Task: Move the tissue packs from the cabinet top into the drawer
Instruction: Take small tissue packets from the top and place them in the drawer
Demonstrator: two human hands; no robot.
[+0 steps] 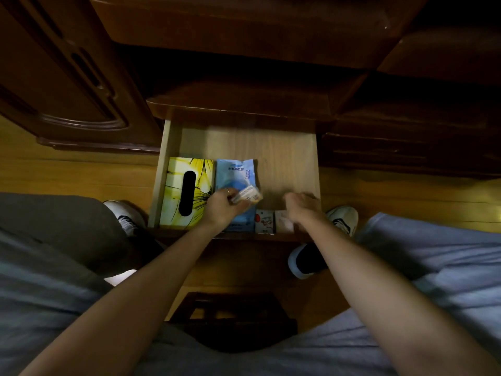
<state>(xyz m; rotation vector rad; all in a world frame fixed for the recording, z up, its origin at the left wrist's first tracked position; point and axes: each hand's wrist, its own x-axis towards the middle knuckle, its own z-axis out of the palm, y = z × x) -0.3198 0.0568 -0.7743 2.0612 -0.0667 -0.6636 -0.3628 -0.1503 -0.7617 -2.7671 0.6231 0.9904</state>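
The wooden drawer (287, 156) stands pulled out below me. A yellow tissue box (200, 180) lies along its left side, and a blue tissue pack (237, 173) lies beside it. My left hand (222, 208) hovers over the blue pack and grips a small pale tissue pack (249, 196). Two small packs, one white with red print (264, 223) and one pale (282, 222), sit at the drawer's front edge. My right hand (302, 207) hangs over the pale one with loosely curled fingers and holds nothing that I can see.
Dark wooden cabinet fronts (81, 85) rise at the left and right of the drawer. The cabinet top (244, 101) overhangs the drawer's back. My feet in white shoes (343, 218) rest on the wood floor beside the drawer. A dark stool (233, 313) sits between my knees.
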